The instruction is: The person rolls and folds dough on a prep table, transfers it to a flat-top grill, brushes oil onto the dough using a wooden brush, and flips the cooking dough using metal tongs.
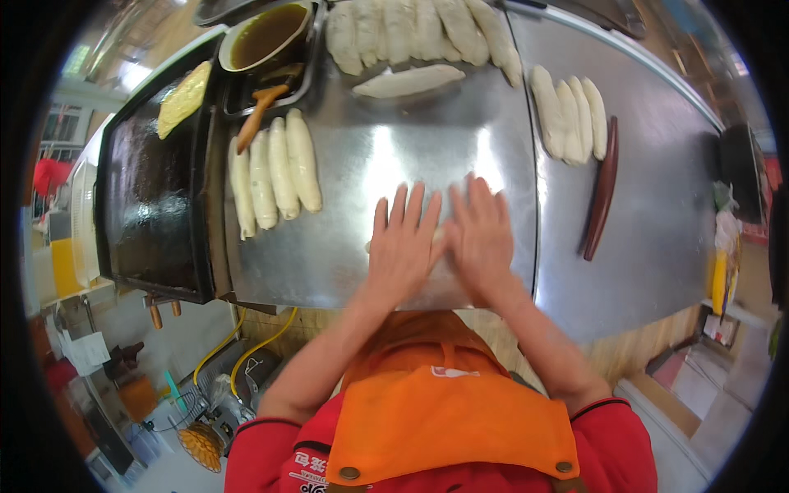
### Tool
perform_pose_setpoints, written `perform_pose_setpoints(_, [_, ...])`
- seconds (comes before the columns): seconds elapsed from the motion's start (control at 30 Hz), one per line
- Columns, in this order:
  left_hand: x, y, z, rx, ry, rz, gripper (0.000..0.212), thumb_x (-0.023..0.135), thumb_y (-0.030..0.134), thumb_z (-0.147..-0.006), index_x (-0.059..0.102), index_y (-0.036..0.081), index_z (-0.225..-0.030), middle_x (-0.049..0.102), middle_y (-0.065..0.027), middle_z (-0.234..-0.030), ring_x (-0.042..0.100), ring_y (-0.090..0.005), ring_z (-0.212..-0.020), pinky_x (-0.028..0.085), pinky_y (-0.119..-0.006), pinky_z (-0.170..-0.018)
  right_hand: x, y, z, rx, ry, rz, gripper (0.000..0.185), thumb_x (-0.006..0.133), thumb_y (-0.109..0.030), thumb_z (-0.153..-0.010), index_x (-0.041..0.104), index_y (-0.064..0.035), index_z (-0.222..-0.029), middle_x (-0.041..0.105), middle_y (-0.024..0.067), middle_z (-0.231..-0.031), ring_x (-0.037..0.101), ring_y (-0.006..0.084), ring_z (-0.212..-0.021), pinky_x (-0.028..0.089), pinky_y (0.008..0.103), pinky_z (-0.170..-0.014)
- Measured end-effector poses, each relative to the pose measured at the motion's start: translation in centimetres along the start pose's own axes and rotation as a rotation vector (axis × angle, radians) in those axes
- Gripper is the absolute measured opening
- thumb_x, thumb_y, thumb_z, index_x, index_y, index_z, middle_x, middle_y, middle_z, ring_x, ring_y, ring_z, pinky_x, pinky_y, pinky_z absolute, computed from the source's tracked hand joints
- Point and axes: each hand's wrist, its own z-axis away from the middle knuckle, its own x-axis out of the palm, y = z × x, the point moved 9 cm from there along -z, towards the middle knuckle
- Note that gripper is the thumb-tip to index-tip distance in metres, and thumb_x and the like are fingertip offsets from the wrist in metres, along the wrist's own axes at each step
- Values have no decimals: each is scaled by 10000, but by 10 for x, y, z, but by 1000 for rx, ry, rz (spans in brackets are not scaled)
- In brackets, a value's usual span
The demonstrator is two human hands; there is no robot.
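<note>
Palm down near the front of the stainless steel worktop, my left hand and my right hand lie side by side with fingers extended. A small bit of pale dough shows between them, and another bit peeks out left of my left hand; the rest is hidden under the palms. Several smooth dough rolls lie to the left. One tapered dough piece rests beyond my hands, below a row of thick dough rolls. More dough rolls lie at the right beside a dark red wooden rolling pin.
At the left stands an oiled black griddle with a flat yellow dough piece on it. A bowl of brown liquid sits in a tray at the back left, with a wooden-handled brush reaching over the rolls. A seam crosses the worktop on the right.
</note>
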Motion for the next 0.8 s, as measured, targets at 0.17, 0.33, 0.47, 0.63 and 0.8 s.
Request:
perform_pose_setpoints(0.17, [-2,-28,-80,158,43,194,559,518,257,-857,403,22,-1351,419,-227,-1366,400,-370,-1270,297,-511,-1050,-19,25,-69,-11,69,-45,601,510,-272,-884,349,-68,-1426,253,162,-1520,209,309,-1416,125,495,-1143])
perform_pose_setpoints(0.33, [21,6,66,350,-216,161,562,529,269,-868,404,48,-1369,406,-142,-1426,359,-317,-1336,260,-488,-1094,6,-7,82,-235,-137,-62,570,570,-301,-825,458,-90,-1343,436,141,-1405,361,332,-1331,244,533,-1092])
perform_pose_setpoints(0.47, [0,10,81,265,-154,84,569,535,249,-873,389,87,-1398,394,-126,-1437,355,-360,-1327,263,-522,-1083,19,-3,104,-114,-192,-142,624,626,-291,-798,447,-90,-1361,360,155,-1455,300,388,-1353,200,572,-1094])
perform_pose_setpoints(0.63, [-11,-36,-29,113,61,-24,619,490,366,-888,369,48,-1405,333,-183,-1467,285,-342,-1371,216,-497,-1111,-26,21,-24,52,8,-84,553,497,-270,-904,398,-14,-1384,302,207,-1478,236,341,-1395,134,508,-1131])
perform_pose_setpoints(0.8, [24,-47,9,99,-21,-47,633,469,342,-890,364,-61,-1366,362,-218,-1433,304,-347,-1355,216,-455,-1121,18,-50,-34,-37,-107,-205,524,406,-267,-942,370,-2,-1393,324,167,-1480,276,307,-1382,143,485,-1136])
